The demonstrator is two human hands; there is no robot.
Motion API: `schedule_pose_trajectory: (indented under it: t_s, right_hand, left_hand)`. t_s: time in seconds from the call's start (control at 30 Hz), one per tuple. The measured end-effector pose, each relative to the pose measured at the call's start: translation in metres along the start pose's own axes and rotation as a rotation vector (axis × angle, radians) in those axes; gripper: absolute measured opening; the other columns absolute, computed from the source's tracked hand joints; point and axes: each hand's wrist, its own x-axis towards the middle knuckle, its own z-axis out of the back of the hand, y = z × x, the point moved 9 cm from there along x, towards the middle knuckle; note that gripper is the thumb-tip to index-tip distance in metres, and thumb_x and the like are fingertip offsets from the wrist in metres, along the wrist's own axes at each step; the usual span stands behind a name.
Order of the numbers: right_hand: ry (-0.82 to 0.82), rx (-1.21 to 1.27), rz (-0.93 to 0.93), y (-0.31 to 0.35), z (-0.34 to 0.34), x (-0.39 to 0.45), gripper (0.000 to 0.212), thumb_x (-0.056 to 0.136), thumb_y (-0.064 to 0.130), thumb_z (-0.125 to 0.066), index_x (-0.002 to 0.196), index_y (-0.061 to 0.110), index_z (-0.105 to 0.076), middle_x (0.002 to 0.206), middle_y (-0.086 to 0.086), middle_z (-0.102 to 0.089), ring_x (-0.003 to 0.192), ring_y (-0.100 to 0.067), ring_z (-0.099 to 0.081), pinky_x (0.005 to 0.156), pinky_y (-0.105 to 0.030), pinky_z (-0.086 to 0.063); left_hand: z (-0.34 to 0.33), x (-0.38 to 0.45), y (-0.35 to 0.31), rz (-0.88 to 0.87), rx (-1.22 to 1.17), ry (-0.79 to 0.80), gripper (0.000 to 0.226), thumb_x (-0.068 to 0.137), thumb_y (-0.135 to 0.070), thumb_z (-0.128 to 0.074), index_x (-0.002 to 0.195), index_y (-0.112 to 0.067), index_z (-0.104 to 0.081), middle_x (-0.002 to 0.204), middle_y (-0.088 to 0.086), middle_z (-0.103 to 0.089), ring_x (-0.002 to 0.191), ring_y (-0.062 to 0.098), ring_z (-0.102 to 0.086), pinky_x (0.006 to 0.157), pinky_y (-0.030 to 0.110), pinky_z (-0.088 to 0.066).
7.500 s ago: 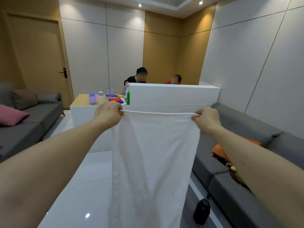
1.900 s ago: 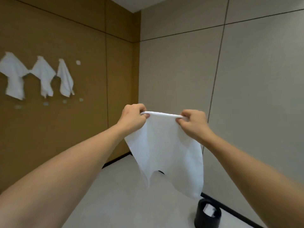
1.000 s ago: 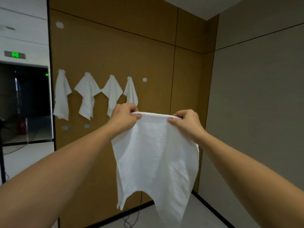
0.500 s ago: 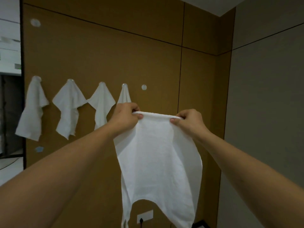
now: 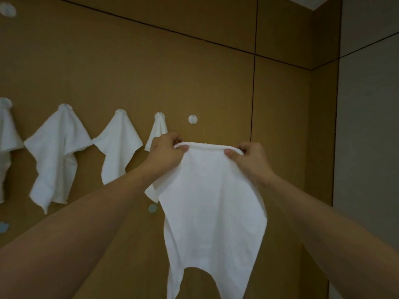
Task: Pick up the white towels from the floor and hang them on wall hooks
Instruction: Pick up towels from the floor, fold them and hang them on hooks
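A white towel hangs in front of me, stretched by its top edge. My left hand pinches the left end of that edge and my right hand pinches the right end. Just above the towel's edge, a bare round white hook sits on the brown wall. To its left, several white towels hang from hooks in a row: one narrow towel partly behind my left hand, one further left, and a larger one beyond it.
The brown panelled wall is close ahead and meets a grey wall at the right corner. Another round hook sits high at the top left. Small pale blue stickers dot the wall below the towels.
I have come closer to the brown wall, and the hooks and hung towels look larger and lower. Both hands keep the same pinch on the towel's top edge, now just under the bare hook.
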Motion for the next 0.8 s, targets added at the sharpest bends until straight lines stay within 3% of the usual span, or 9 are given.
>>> schedule_pose_trajectory:
  t_s: [0.07, 0.13, 0.27, 0.33, 0.4, 0.5, 0.6, 0.73, 0.8]
  right_hand:
    - [-0.001, -0.059, 0.048, -0.014, -0.021, 0.031, 0.026, 0.085, 0.038, -0.07, 0.069, 0.019, -0.062, 0.068, 0.005, -0.064, 0.066, -0.016, -0.062, 0.062, -0.032, -0.048]
    - [0.003, -0.167, 0.135, -0.021, -0.041, 0.063, 0.02, 0.086, 0.04, -0.068, 0.08, 0.023, -0.059, 0.074, 0.011, -0.06, 0.072, -0.012, -0.059, 0.063, -0.03, -0.047]
    - [-0.02, -0.39, 0.454, -0.024, -0.076, 0.111, 0.015, 0.093, 0.038, -0.059, 0.1, 0.03, -0.047, 0.076, 0.008, -0.058, 0.067, -0.016, -0.057, 0.057, -0.03, -0.045]
    - [-0.076, -0.463, 0.683, -0.023, -0.092, 0.123, 0.008, 0.094, 0.023, -0.061, 0.102, 0.021, -0.058, 0.072, 0.004, -0.061, 0.062, -0.022, -0.058, 0.052, -0.03, -0.044]
    - [-0.092, -0.508, 0.81, -0.032, -0.108, 0.139, 0.017, 0.09, 0.01, -0.065, 0.105, 0.014, -0.071, 0.072, -0.004, -0.065, 0.059, -0.026, -0.06, 0.05, -0.034, -0.049]
    - [-0.064, -0.553, 0.815, -0.058, -0.129, 0.181, 0.029, 0.087, 0.009, -0.069, 0.115, 0.017, -0.074, 0.065, -0.01, -0.059, 0.054, -0.031, -0.056, 0.049, -0.036, -0.048]
    - [-0.06, -0.614, 0.798, -0.079, -0.15, 0.233, 0.031, 0.096, 0.023, -0.06, 0.126, 0.026, -0.066, 0.069, -0.007, -0.049, 0.058, -0.028, -0.049, 0.054, -0.032, -0.038]
    - [-0.097, -0.621, 0.863, -0.086, -0.176, 0.297, 0.029, 0.097, 0.029, -0.057, 0.124, 0.028, -0.067, 0.072, -0.011, -0.052, 0.061, -0.031, -0.051, 0.057, -0.031, -0.028]
    - [-0.132, -0.597, 0.872, -0.085, -0.186, 0.336, 0.027, 0.097, 0.03, -0.056, 0.12, 0.029, -0.069, 0.076, -0.012, -0.058, 0.064, -0.032, -0.056, 0.057, -0.03, -0.029]
  left_hand:
    - [-0.013, 0.028, 0.02, 0.004, -0.032, -0.012, 0.004, 0.089, -0.027, -0.059, 0.091, -0.027, -0.055, 0.084, 0.002, -0.063, 0.081, 0.017, -0.059, 0.067, 0.031, -0.047]
    - [-0.026, 0.058, 0.036, -0.032, -0.006, -0.033, 0.011, 0.086, -0.02, -0.055, 0.091, -0.029, -0.052, 0.075, 0.003, -0.06, 0.073, 0.02, -0.058, 0.065, 0.033, -0.046]
    - [-0.051, 0.118, 0.063, -0.157, 0.036, -0.067, 0.027, 0.087, -0.012, -0.053, 0.081, -0.033, -0.069, 0.081, -0.017, -0.065, 0.077, 0.008, -0.058, 0.07, 0.024, -0.043]
    - [-0.066, 0.144, 0.08, -0.196, 0.054, -0.064, 0.032, 0.089, -0.012, -0.054, 0.083, -0.035, -0.075, 0.093, -0.022, -0.068, 0.086, 0.002, -0.059, 0.082, 0.023, -0.046]
    - [-0.08, 0.169, 0.095, -0.245, 0.138, -0.083, 0.033, 0.09, -0.012, -0.053, 0.092, -0.035, -0.076, 0.1, -0.018, -0.068, 0.094, 0.005, -0.06, 0.087, 0.025, -0.046]
    - [-0.103, 0.201, 0.112, -0.351, 0.378, -0.096, 0.037, 0.091, -0.015, -0.05, 0.109, -0.038, -0.072, 0.09, -0.011, -0.059, 0.085, 0.012, -0.057, 0.073, 0.025, -0.039]
    - [-0.12, 0.235, 0.123, -0.454, 0.6, -0.122, 0.041, 0.093, -0.015, -0.048, 0.122, -0.037, -0.066, 0.088, -0.005, -0.051, 0.076, 0.018, -0.056, 0.061, 0.027, -0.031]
    - [-0.132, 0.282, 0.129, -0.488, 0.816, -0.165, 0.047, 0.092, -0.016, -0.043, 0.131, -0.037, -0.059, 0.09, 0.0, -0.045, 0.073, 0.021, -0.045, 0.066, 0.034, -0.042]
    - [-0.134, 0.311, 0.129, -0.471, 0.89, -0.208, 0.047, 0.091, -0.017, -0.042, 0.131, -0.037, -0.058, 0.09, 0.001, -0.046, 0.073, 0.021, -0.043, 0.066, 0.032, -0.035]
